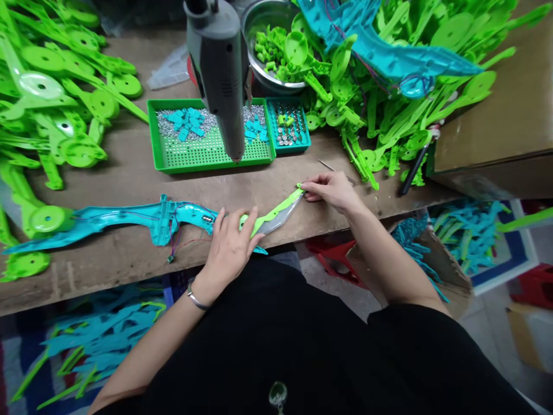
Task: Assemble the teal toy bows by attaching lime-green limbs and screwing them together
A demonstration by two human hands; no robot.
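A blue plastic bow-shaped shell half (116, 214) lies along the front of the bench, with thin wires and a small spring in its hollow. My left hand (231, 245) covers its right end, thumb and index finger around the inner end of a green plastic bow limb (279, 208). A clear plastic blade (283, 219) runs along that limb's lower edge. At the limb's far tip, my right hand (330, 189) pinches it between thumb and fingertips. The joint between limb and shell is hidden under my left hand.
A grey electric screwdriver (224, 80) hangs over a green tray (207, 155) of screws and blue pieces. Beside it sits a small teal tray (294, 147). Green parts (47, 86) heap at left and right. A metal bowl (276, 83) and a cardboard box (492, 115) stand behind.
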